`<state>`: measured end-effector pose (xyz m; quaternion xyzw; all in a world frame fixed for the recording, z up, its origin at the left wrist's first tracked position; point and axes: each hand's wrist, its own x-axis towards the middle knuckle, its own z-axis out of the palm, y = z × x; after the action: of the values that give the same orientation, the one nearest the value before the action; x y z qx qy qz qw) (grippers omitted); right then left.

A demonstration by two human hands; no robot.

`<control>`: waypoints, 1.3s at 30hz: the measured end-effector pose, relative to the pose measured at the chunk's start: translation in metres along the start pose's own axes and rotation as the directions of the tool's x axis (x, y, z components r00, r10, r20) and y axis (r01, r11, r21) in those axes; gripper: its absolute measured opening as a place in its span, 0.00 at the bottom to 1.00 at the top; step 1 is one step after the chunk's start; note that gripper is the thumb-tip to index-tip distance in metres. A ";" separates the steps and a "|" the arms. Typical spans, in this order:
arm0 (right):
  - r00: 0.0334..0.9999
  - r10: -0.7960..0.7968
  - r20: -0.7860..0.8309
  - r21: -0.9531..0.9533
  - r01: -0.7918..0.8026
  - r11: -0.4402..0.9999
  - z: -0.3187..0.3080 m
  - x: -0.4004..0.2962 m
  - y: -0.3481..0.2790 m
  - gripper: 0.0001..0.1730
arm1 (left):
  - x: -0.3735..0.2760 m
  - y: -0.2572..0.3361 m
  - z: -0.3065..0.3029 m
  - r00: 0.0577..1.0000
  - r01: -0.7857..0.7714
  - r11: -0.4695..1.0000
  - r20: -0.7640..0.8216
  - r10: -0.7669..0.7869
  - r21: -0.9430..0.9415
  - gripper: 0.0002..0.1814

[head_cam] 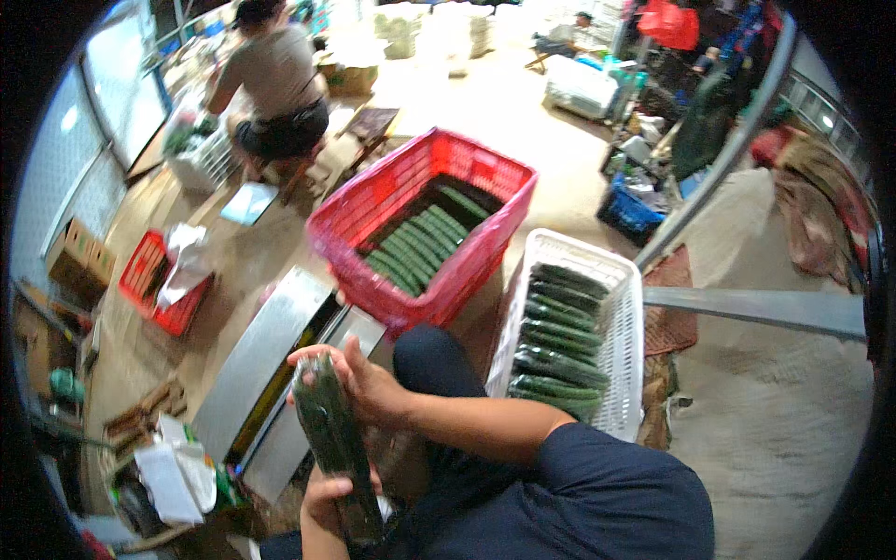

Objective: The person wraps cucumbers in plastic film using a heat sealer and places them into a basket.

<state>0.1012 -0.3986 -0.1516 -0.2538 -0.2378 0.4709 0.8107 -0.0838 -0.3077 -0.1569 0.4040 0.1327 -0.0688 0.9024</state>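
A pack of cucumbers in clear plastic film is held upright at a slant before me. My left hand grips its lower part, thumb across the front. My right hand cups the upper end, with some fingers behind it. Just beyond lies a metal machine with flat steel panels and a dark slot between them. A pink-lined red plastic crate stands ahead, with rows of cucumbers inside. To the right, a white plastic basket contains several film-wrapped cucumber packs.
Another person sits on a low stool at the upper left, and a further person sits far back. A small red crate, a cardboard box and a green container with papers lie left. A metal pole slants on the right.
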 end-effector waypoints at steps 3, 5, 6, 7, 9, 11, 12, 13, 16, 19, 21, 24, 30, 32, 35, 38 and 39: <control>0.979 0.202 0.025 -0.315 -0.184 0.931 -0.026 -0.014 0.027 0.56 | 0.007 0.014 -0.008 0.976 -0.199 0.974 0.065 0.207 -0.105 0.42; 0.956 0.282 -0.081 -0.312 -0.293 0.904 -0.041 -0.030 0.043 0.56 | 0.009 0.028 -0.006 0.917 -0.398 0.917 -0.024 0.398 0.005 0.45; 0.941 0.318 -0.118 -0.267 -0.339 0.902 -0.037 -0.038 0.039 0.57 | 0.009 0.036 -0.007 0.880 -0.469 0.883 -0.084 0.468 0.006 0.45; 0.926 0.336 -0.170 -0.242 -0.370 0.897 -0.035 -0.045 0.038 0.58 | 0.010 0.042 -0.009 0.838 -0.538 0.843 -0.112 0.535 0.004 0.44; 0.932 0.330 -0.152 -0.238 -0.358 0.903 -0.033 -0.046 0.038 0.59 | 0.017 0.058 -0.010 0.724 -0.663 0.748 -0.222 0.653 0.037 0.44; 0.907 0.396 -0.142 -0.182 -0.417 0.890 -0.021 -0.044 0.041 0.61 | 0.015 0.069 -0.014 0.649 -0.727 0.683 -0.258 0.716 0.068 0.41; 0.913 0.396 -0.098 -0.142 -0.407 0.903 -0.023 -0.048 0.046 0.58 | 0.014 0.068 -0.018 0.621 -0.748 0.660 -0.278 0.733 0.069 0.40; 0.919 0.391 -0.056 -0.099 -0.395 0.913 -0.023 -0.050 0.049 0.55 | 0.014 0.069 -0.019 0.594 -0.767 0.638 -0.296 0.748 0.072 0.40; 0.942 0.306 -0.135 -0.165 -0.326 0.931 -0.012 -0.049 0.056 0.41 | 0.015 0.066 -0.018 0.550 -0.794 0.603 -0.333 0.766 0.076 0.38; 0.942 0.208 -0.265 -0.162 -0.256 0.953 0.005 -0.033 0.062 0.24 | 0.015 0.062 -0.019 0.520 -0.799 0.591 -0.370 0.770 0.107 0.38; 0.924 0.099 -0.370 -0.209 -0.187 0.960 0.006 -0.025 0.067 0.22 | 0.012 0.058 -0.019 0.496 -0.801 0.586 -0.413 0.764 0.123 0.38; 0.905 0.008 -0.426 -0.258 -0.130 0.957 0.009 -0.017 0.067 0.21 | 0.012 0.056 -0.017 0.434 -0.796 0.559 -0.423 0.795 0.234 0.38; 0.876 0.151 -0.458 -0.119 -0.228 0.966 0.009 -0.018 0.068 0.22 | 0.001 0.052 -0.017 0.414 -0.821 0.520 -0.383 0.826 0.236 0.37; 0.865 0.253 -0.432 -0.036 -0.297 0.954 -0.005 -0.026 0.074 0.21 | 0.002 0.054 -0.012 0.350 -0.860 0.471 -0.446 0.824 0.195 0.36; 0.781 0.457 -0.426 0.115 -0.454 0.884 0.004 -0.037 0.076 0.20 | 0.015 0.053 -0.001 0.233 -0.921 0.355 -0.500 0.834 0.162 0.32; 0.770 0.605 -0.200 0.446 -0.479 0.757 0.013 -0.034 0.087 0.13 | 0.033 0.048 0.006 0.009 -0.950 0.166 -0.510 0.860 0.263 0.30; 0.773 0.628 -0.090 0.540 -0.492 0.683 0.013 -0.032 0.087 0.11 | 0.036 0.045 0.010 -0.037 -0.940 0.145 -0.514 0.857 0.309 0.31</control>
<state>0.0230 -0.3873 -0.2020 -0.1635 0.0906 0.7028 0.6863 -0.0367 -0.2856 -0.1290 0.3262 0.1123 0.6730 0.6542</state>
